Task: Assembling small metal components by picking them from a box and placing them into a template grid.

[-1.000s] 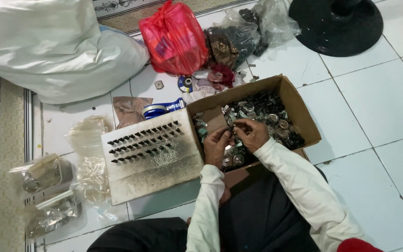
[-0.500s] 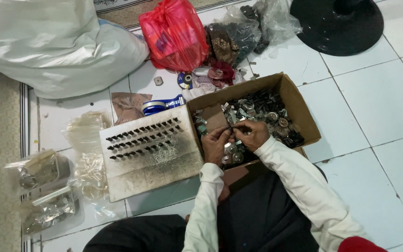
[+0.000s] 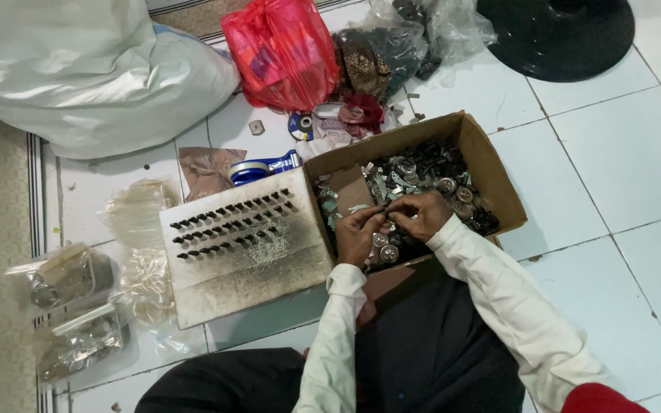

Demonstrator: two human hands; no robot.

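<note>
While both hands [image 3: 392, 222] pinch a small dark metal part [image 3: 386, 222], shiny pieces fill the cardboard box [image 3: 491, 172].

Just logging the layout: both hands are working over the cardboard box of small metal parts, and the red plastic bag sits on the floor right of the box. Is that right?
Not quite. In the head view the red plastic bag lies beyond the cardboard box, up and to its left, not to its right. The left hand and right hand are indeed over the small metal parts.

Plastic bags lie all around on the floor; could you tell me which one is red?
The red bag at top centre, beside the big white sack; the others are clear.
</note>
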